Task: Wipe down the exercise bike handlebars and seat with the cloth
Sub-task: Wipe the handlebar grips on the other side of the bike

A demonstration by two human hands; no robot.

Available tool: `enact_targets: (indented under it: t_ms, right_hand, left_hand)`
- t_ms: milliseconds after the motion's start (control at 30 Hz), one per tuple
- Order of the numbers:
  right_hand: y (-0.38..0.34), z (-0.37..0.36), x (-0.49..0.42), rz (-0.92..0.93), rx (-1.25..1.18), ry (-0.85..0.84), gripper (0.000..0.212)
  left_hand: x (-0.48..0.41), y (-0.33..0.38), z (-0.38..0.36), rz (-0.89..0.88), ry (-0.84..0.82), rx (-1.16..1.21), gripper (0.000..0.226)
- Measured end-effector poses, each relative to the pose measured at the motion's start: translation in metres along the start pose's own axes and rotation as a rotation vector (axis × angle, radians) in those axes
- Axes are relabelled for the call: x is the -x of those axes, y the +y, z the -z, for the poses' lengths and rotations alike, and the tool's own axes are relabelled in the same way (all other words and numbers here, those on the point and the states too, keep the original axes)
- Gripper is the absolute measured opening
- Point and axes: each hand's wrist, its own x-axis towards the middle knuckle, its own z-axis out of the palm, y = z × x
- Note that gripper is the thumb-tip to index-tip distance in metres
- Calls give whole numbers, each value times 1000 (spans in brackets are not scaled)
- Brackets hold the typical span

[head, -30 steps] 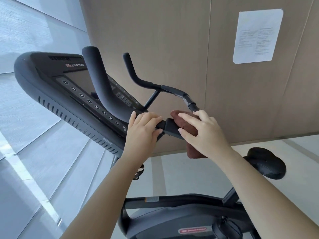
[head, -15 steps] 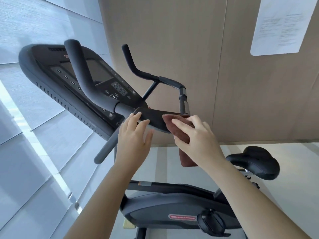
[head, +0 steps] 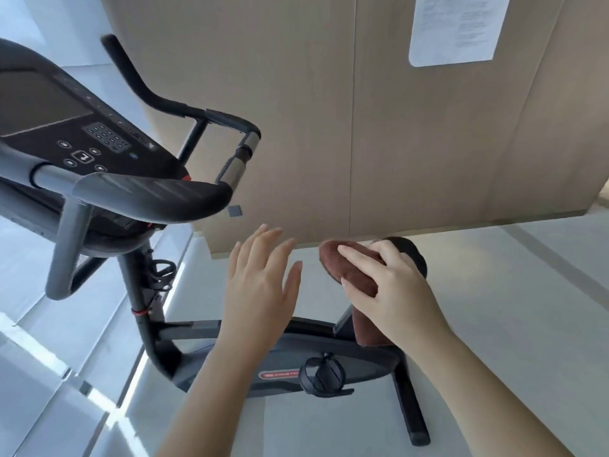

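Beside a wood-panelled wall (head: 329, 127), both hands have left the exercise bike's (head: 290, 354) handlebars (head: 227, 121). The right hand (head: 398, 291), gripping the brown cloth (head: 346, 268), now brings it to the seat (head: 416, 255), which suggests wiping moves there. The left hand (head: 260, 282) hovers open, fingers spread. Cloth and hand hide most of the seat, so contact is unclear.

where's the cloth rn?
Head view, right of centre: the brown cloth is held in the right hand, at the black seat, with the open left hand just to its left.

Head camera, angled down, close above hands (head: 260, 285).
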Motion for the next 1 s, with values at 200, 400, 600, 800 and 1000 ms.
enact_targets:
  t_ms: [200, 400, 600, 800, 1000]
  right_hand:
    - [76, 18, 2, -112, 44, -3, 44]
    - [163, 33, -36, -178, 97, 9, 43]
    - [242, 40, -111, -205, 89, -41, 43]
    - [316, 33, -160, -216, 12, -38, 42]
    - [399, 39, -201, -186, -67, 8, 43]
  left_hand:
    - [-17, 46, -74, -101, -65, 64, 25]
    - [-59, 88, -174, -97, -127, 191, 22]
    - [-124, 112, -255, -45, -153, 263, 21]
    - [-176, 128, -316, -28, -168, 220, 21]
    - [-212, 160, -385, -20, -213, 154, 22]
